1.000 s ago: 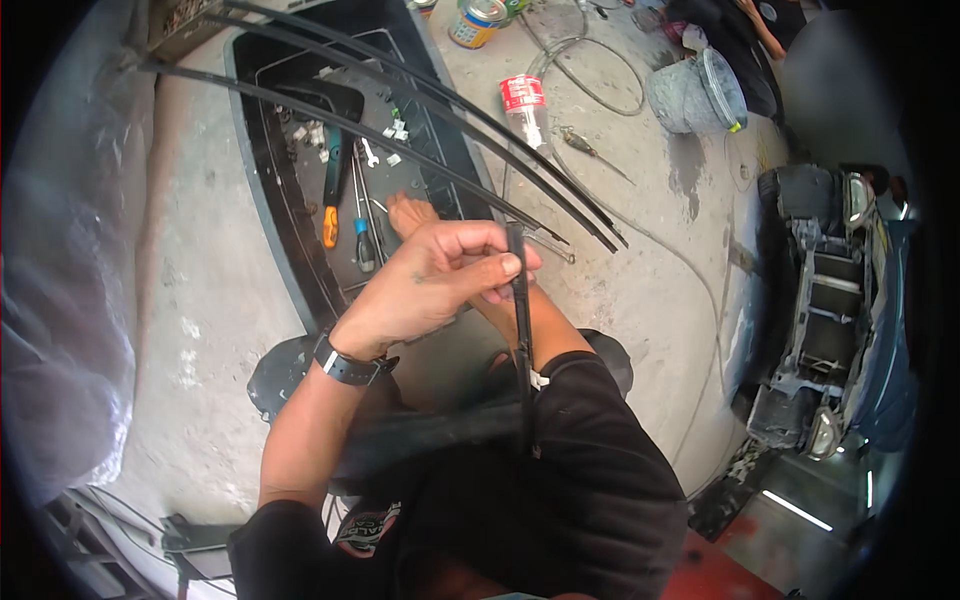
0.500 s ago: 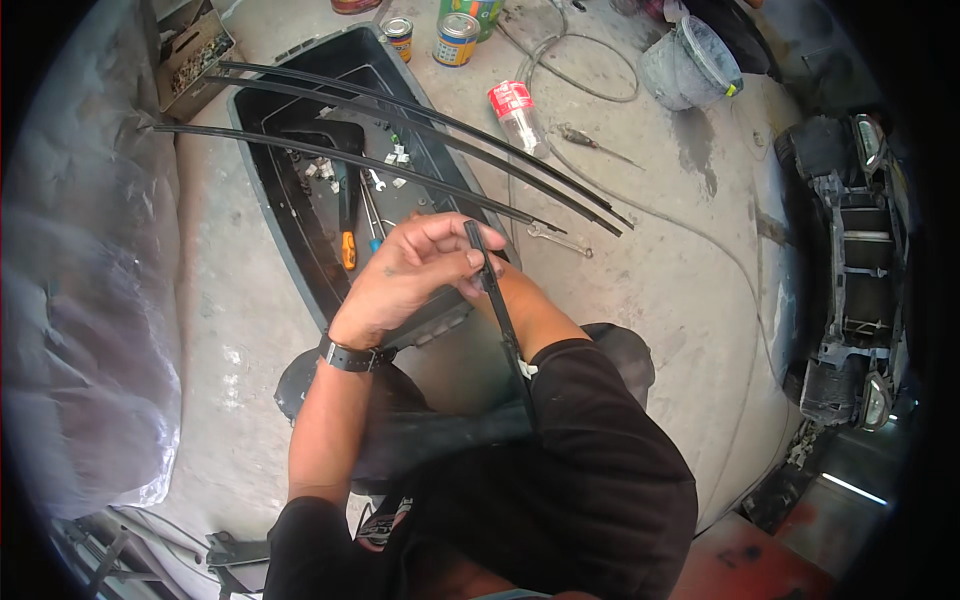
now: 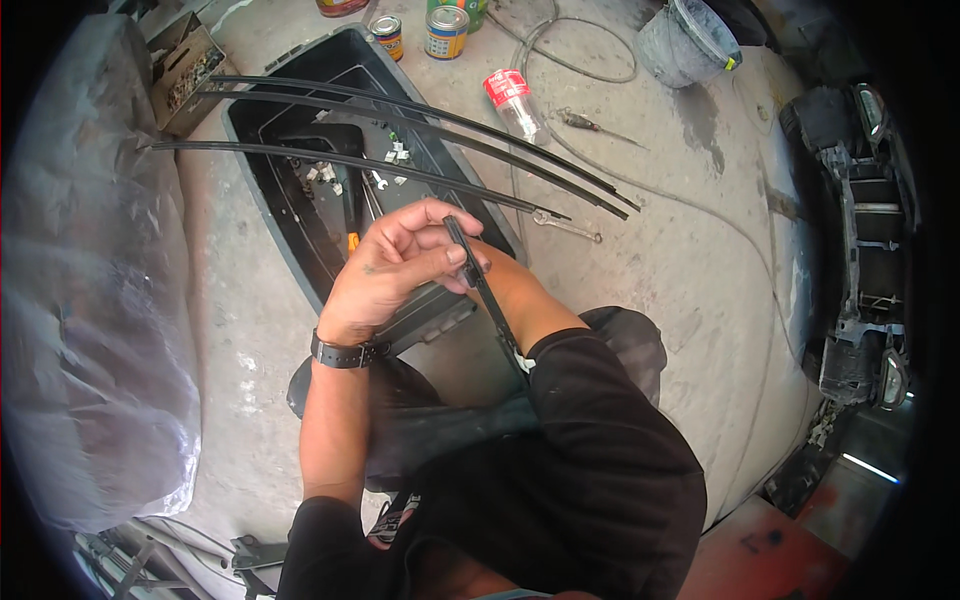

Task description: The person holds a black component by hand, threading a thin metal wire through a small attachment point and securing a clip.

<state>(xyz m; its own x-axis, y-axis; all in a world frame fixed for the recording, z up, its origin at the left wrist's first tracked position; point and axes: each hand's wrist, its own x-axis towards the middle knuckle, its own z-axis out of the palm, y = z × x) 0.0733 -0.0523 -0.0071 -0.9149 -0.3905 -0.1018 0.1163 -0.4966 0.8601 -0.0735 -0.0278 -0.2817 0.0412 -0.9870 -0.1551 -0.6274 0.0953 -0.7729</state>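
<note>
My left hand (image 3: 400,265), with a dark watch on its wrist, is shut on the top end of a thin black strip (image 3: 492,300). The strip runs down past my right forearm (image 3: 525,300) toward my black sleeve. My right hand lies behind the left hand and is hidden, so its grip cannot be seen. Both hands hover over the near end of a long black tray-like panel (image 3: 265,180) on the concrete floor.
Three long black strips (image 3: 450,125) lie across the panel, which holds small white clips and an orange-handled tool (image 3: 352,240). A wrench (image 3: 568,228), a bottle (image 3: 515,100), a screwdriver (image 3: 590,122), two cans (image 3: 447,30) and a bucket (image 3: 690,40) lie beyond. Plastic sheeting (image 3: 90,300) is left, a car part (image 3: 860,250) right.
My hands keep hold of the strip and have shifted slightly toward me. The strip's upper end now tilts more to the left.
</note>
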